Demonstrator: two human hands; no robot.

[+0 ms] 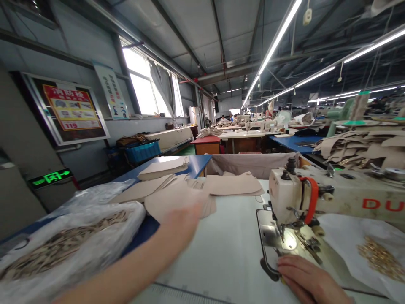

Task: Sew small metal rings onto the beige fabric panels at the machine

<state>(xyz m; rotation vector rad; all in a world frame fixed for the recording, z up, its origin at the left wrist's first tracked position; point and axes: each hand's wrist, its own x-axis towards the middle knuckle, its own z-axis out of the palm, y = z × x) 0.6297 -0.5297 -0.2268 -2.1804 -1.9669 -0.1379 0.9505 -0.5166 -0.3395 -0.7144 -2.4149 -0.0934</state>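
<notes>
My left hand (pixel 183 217), smeared by motion, reaches over a pale beige cut piece (pixel 166 200) at the left side of the sewing table. That piece is blurred too, and whether the fingers grip it cannot be made out. Flat stacks of similar pieces (pixel 232 184) lie just beyond. At the lower right, my right hand (pixel 305 274) rests by the front of the sewing machine's (pixel 284 198) metal plate (pixel 268 228). Its fingers are pressed together, with a small dark tip showing near them; what they hold is mostly hidden. The needle area is lit.
A plastic-lined container (pixel 133 219) of small beige strips stands at left. Small gold-coloured metal parts (pixel 379 257) lie on white sheeting at right. More cut pieces (pixel 363 147) are heaped behind the machine. A blue table (pixel 202 162) adjoins the pale work surface (pixel 221 245).
</notes>
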